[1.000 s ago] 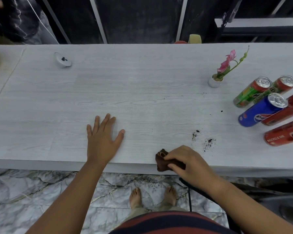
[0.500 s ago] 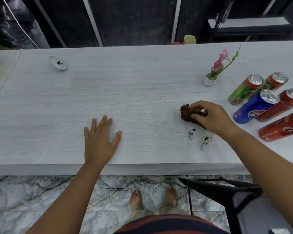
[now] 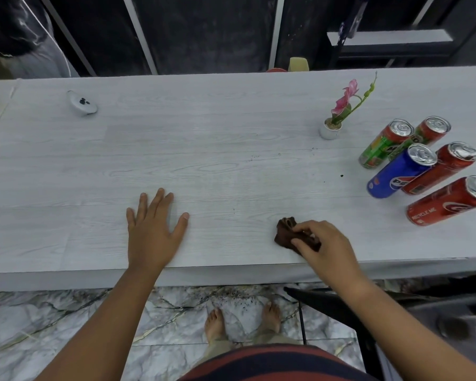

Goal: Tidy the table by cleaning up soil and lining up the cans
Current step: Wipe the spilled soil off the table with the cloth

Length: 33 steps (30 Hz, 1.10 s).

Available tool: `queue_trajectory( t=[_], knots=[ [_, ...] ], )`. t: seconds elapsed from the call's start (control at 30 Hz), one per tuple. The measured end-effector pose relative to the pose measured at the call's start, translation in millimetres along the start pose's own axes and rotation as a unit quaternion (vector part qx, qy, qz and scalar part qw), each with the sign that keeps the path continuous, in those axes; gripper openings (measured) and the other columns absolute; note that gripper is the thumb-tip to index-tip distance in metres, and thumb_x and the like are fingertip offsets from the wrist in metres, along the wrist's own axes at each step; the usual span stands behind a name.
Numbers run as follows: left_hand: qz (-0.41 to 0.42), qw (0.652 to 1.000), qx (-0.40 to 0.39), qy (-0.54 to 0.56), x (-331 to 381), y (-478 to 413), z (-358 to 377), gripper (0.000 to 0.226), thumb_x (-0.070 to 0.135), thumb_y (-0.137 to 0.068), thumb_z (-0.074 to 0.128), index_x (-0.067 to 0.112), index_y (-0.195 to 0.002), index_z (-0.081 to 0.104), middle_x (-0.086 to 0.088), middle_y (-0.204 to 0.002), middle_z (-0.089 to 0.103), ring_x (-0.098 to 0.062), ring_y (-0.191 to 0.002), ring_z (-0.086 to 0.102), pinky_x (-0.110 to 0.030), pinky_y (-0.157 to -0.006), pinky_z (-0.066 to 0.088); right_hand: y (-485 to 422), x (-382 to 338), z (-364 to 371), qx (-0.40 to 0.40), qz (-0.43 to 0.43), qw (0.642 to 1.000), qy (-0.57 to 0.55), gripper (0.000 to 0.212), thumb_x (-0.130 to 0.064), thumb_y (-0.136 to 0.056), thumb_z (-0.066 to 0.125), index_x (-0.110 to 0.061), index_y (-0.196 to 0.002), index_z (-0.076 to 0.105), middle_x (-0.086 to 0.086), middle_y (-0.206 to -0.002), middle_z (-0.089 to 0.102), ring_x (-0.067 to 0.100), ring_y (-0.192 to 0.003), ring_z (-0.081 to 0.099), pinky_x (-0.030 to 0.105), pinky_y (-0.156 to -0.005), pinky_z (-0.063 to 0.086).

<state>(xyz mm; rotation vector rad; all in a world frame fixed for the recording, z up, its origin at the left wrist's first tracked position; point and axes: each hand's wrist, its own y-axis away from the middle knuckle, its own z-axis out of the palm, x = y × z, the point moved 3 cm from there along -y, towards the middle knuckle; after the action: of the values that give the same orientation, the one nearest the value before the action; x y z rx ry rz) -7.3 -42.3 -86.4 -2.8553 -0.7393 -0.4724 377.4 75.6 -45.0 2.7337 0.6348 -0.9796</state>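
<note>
Our left hand lies flat on the white table, palm down, fingers straight and spread, near the front edge. Our right hand curls round a crumpled brown cloth, fingers and thumb pinching it against the tabletop close to the front edge, right of centre.

Further back, a dark soil crumb sits just left of the cans, and a thin scatter of specks lies towards the middle. Out on the far right the cans bunch in a loose cluster, not a line: green can and second green can at the back, blue can touching a red can, and a nearer red can a little apart. A small white flower pot stands just left of them. A white gadget rests well apart, far left. Below the table edge, a black chair sits under our right forearm, and soil dots the marble floor.
</note>
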Motion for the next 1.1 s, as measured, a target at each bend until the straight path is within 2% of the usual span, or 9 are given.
queue_trajectory(
  t=[0.23, 0.37, 0.47, 0.6, 0.67, 0.83, 0.9, 1.0, 1.1],
  knots=[
    [0.001, 1.0, -0.001, -0.004, 0.0, 0.3, 0.3, 0.075, 0.076, -0.106, 0.032, 0.032, -0.166, 0.034, 0.009, -0.179, 0.024, -0.024, -0.169, 0.004, -0.06, -0.135, 0.003, 23.9, -47.2, 37.3, -0.034, -0.025, 0.999, -0.023, 0.022, -0.027, -0.094, 0.079, -0.035, -0.112, 0.071, -0.023, -0.097, 0.06, -0.001, -0.092, 0.054, 0.009, -0.077, 0.041],
    [0.002, 1.0, -0.006, -0.002, 0.5, 0.1, -0.9, 0.076, 0.076, -0.106, 0.032, 0.032, -0.167, 0.033, 0.009, -0.18, 0.023, -0.023, -0.169, 0.003, -0.059, -0.135, 0.003, 16.0, -56.9, 40.9, -0.104, 0.032, 0.982, -0.155, 0.019, -0.027, -0.09, 0.083, -0.04, -0.1, 0.073, -0.018, -0.088, 0.069, 0.001, -0.078, 0.062, 0.01, -0.069, 0.046],
    [0.002, 1.0, -0.011, 0.001, 0.5, 1.1, -1.5, 0.077, 0.077, -0.105, 0.03, 0.032, -0.168, 0.032, 0.01, -0.18, 0.02, -0.022, -0.169, 0.001, -0.058, -0.135, 0.001, -6.2, -57.9, 25.6, -0.069, 0.054, 0.973, -0.215, 0.022, -0.021, -0.086, 0.087, -0.038, -0.094, 0.076, -0.018, -0.087, 0.073, 0.003, -0.072, 0.065, 0.015, -0.068, 0.052],
    [0.004, 1.0, -0.012, 0.0, 1.4, 1.7, -2.7, 0.075, 0.074, -0.107, 0.032, 0.031, -0.168, 0.032, 0.009, -0.18, 0.02, -0.023, -0.169, 0.001, -0.058, -0.135, 0.0, -49.2, -46.3, -2.5, 0.02, 0.031, 0.986, -0.162, 0.026, -0.02, -0.087, 0.086, -0.041, -0.095, 0.073, -0.019, -0.092, 0.074, 0.006, -0.084, 0.067, 0.011, -0.068, 0.049],
    [0.003, 1.0, -0.011, -0.001, 2.0, 1.9, -3.4, 0.074, 0.072, -0.107, 0.035, 0.03, -0.168, 0.034, 0.009, -0.18, 0.021, -0.023, -0.169, 0.002, -0.058, -0.135, 0.001, -63.7, -39.2, -4.9, 0.026, 0.038, 0.993, -0.11, 0.025, -0.024, -0.088, 0.084, -0.043, -0.097, 0.071, -0.017, -0.093, 0.071, 0.005, -0.084, 0.065, 0.011, -0.066, 0.048],
    [0.006, 1.0, -0.008, 0.003, 1.7, 3.0, -3.8, 0.073, 0.071, -0.108, 0.036, 0.03, -0.168, 0.034, 0.008, -0.18, 0.022, -0.023, -0.169, 0.002, -0.058, -0.135, 0.001, -46.4, -44.8, 27.3, -0.022, -0.014, 1.0, 0.016, 0.025, -0.028, -0.091, 0.082, -0.042, -0.107, 0.069, -0.031, -0.089, 0.053, 0.004, -0.087, 0.056, 0.008, -0.071, 0.034],
    [0.006, 1.0, -0.006, 0.001, 0.9, 2.8, -3.4, 0.074, 0.072, -0.107, 0.034, 0.03, -0.168, 0.034, 0.009, -0.18, 0.021, -0.023, -0.169, 0.002, -0.057, -0.135, 0.0, -27.5, -52.7, 38.7, -0.042, -0.059, 0.997, 0.025, 0.026, -0.029, -0.091, 0.081, -0.041, -0.111, 0.069, -0.03, -0.09, 0.054, 0.002, -0.088, 0.054, 0.009, -0.073, 0.035],
    [0.007, 1.0, -0.005, 0.002, 1.1, 2.4, -2.5, 0.076, 0.075, -0.106, 0.029, 0.031, -0.168, 0.033, 0.009, -0.18, 0.021, -0.023, -0.169, 0.001, -0.057, -0.135, 0.0, -3.9, -63.5, 48.4, -0.098, -0.105, 0.99, 0.015, 0.026, -0.029, -0.093, 0.08, -0.038, -0.115, 0.069, -0.017, -0.097, 0.064, 0.004, -0.092, 0.056, 0.018, -0.077, 0.041],
    [0.007, 1.0, -0.005, -0.001, 0.6, 2.0, -1.7, 0.077, 0.075, -0.106, 0.029, 0.031, -0.169, 0.032, 0.009, -0.18, 0.02, -0.022, -0.169, 0.001, -0.057, -0.135, 0.0, -0.6, -75.3, 48.0, -0.173, -0.11, 0.978, -0.025, 0.024, -0.029, -0.093, 0.079, -0.044, -0.109, 0.067, -0.026, -0.095, 0.063, -0.003, -0.091, 0.058, 0.013, -0.076, 0.041]
  ],
)
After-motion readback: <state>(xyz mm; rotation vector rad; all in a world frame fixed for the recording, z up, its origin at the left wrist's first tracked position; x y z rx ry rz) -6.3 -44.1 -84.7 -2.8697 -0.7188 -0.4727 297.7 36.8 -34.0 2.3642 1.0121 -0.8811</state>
